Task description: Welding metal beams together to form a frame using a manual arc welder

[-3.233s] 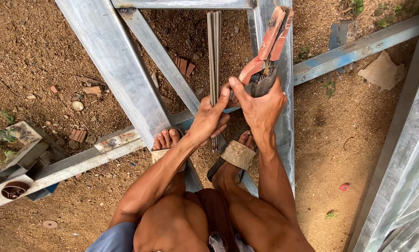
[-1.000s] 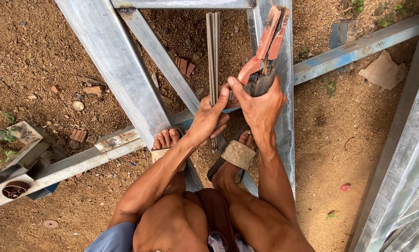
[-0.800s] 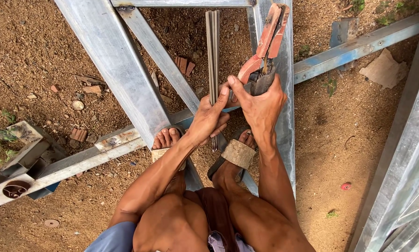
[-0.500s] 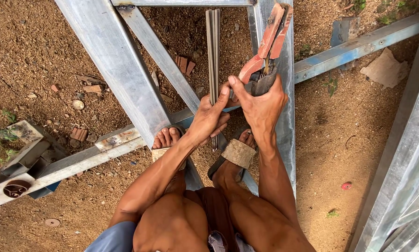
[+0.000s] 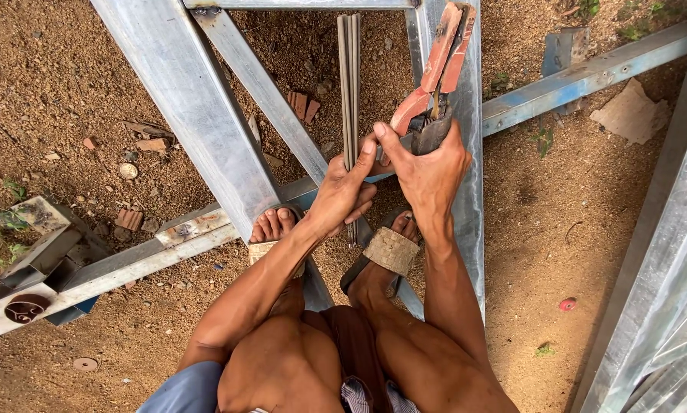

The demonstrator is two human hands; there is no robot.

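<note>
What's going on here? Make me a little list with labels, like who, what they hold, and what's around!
Person: squatting on dirt in sandals
Left hand: gripping a bundle of thin metal rods
Right hand: closed on a clamp tool with red handles
Frame: silver metal beams crossing under the hands
Ground: brown soil, brick bits, a scrap of cardboard
</note>
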